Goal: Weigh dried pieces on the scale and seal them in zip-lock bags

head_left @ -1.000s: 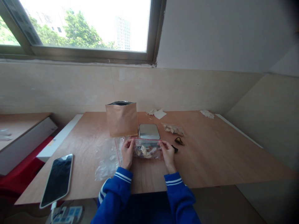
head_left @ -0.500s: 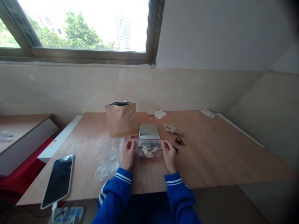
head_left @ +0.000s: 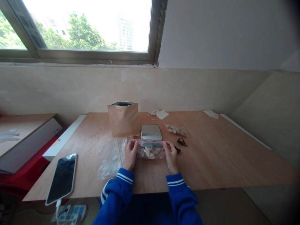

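A clear zip bag (head_left: 151,151) with a red seal strip holds several pale, irregular pieces. My left hand (head_left: 131,153) pinches its upper left corner and my right hand (head_left: 171,153) its upper right corner, so the seal edge stretches between them. Just behind the bag lies a flat scale (head_left: 151,132) with a silvery top. Empty clear zip bags (head_left: 109,161) are spread beside my left hand. A dark piece (head_left: 177,149) is partly hidden behind my right hand, and a brown curled piece (head_left: 182,142) lies a little farther back.
An open brown paper pouch (head_left: 123,120) stands at the back left. Another filled zip bag (head_left: 176,130) lies right of the scale. White scraps (head_left: 162,114) are near the wall. A phone (head_left: 62,178) with a cable rests at the left front edge, above a power strip (head_left: 71,213).
The whole view has shifted slightly, so things appear a little farther right. Both hands keep their hold on the zip bag's top corners.
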The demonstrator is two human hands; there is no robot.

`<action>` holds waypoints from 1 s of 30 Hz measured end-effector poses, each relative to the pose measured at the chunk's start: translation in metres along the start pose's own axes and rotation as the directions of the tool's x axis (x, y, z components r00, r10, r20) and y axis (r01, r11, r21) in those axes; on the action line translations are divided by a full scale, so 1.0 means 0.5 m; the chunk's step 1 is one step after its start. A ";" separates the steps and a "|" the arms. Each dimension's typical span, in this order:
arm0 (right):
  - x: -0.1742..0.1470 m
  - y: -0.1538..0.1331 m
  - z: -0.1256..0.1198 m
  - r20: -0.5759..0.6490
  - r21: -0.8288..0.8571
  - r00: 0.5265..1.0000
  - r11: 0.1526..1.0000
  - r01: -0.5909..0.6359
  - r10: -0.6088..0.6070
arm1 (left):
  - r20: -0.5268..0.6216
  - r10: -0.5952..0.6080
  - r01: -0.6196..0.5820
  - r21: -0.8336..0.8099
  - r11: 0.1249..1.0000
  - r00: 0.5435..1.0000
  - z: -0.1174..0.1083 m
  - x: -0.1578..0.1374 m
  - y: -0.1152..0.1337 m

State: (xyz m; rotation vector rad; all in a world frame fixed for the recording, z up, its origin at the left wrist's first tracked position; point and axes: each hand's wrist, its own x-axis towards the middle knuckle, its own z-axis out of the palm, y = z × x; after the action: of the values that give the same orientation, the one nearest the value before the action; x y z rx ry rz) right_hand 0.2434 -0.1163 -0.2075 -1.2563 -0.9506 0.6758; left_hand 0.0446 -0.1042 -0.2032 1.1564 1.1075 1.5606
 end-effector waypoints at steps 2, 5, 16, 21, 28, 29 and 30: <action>-0.003 -0.004 0.001 0.017 0.013 1.000 1.000 -0.008 0.008 | 0.018 0.003 -0.003 -0.002 1.000 1.000 0.002 -0.001 0.003; -0.005 -0.010 0.005 0.059 0.029 0.998 0.999 -0.023 0.022 | 0.013 0.004 -0.004 0.003 1.000 1.000 0.004 -0.001 0.007; -0.004 -0.006 0.008 0.057 0.021 0.998 1.000 0.007 -0.008 | -0.026 0.005 -0.005 0.000 1.000 1.000 0.002 0.001 0.010; -0.002 -0.001 0.004 0.047 0.007 0.999 1.000 0.024 -0.025 | -0.024 -0.010 0.011 0.027 1.000 1.000 -0.001 0.001 0.006; -0.005 -0.011 0.005 0.108 0.021 0.994 0.999 -0.028 0.025 | 0.025 -0.016 0.016 -0.003 1.000 1.000 0.002 -0.002 0.010; -0.006 -0.012 0.006 0.128 0.020 0.991 0.999 -0.033 0.030 | 0.046 -0.021 0.021 0.004 1.000 0.999 0.002 -0.003 0.011; -0.007 -0.013 0.007 0.146 0.016 0.989 0.999 -0.033 0.031 | 0.064 -0.026 0.025 0.014 1.000 0.998 0.002 -0.004 0.012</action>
State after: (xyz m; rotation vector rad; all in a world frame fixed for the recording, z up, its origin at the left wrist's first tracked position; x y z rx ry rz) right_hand 0.2381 -0.1190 -0.2018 -1.2204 -1.0434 0.8090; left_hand 0.0450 -0.1074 -0.1974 1.1888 1.0871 1.4887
